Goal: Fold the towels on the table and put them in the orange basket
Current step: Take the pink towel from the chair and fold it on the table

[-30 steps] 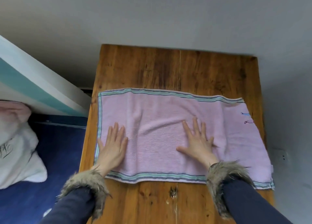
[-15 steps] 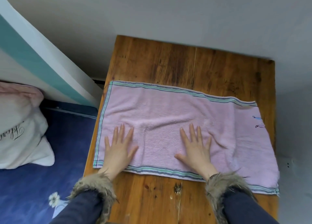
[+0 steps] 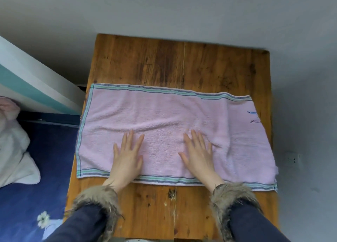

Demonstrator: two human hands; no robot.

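1. In the head view, we look down at a wooden table [image 3: 182, 63] that stands against a grey wall. A pink towel [image 3: 164, 114] lies spread across it in one layer, with striped borders along its far, near and left edges.
2. Our left hand [image 3: 126, 157] and right hand [image 3: 198, 155] lie flat on the near half of the towel. The fingers are straight and spread. Both hands press on the cloth and grasp nothing.
3. Some soft wrinkles run across the middle of the towel and to the right of the right hand.
4. We judge that the task is at its beginning: the towel is only flattened, and no fold is made yet. The folding and the placing are both left to do.
5. The orange basket does not appear in this view, and we see no other towel on the table.
6. At the left there is a blue bedcover [image 3: 36, 168] with a white pillow [image 3: 14, 154].
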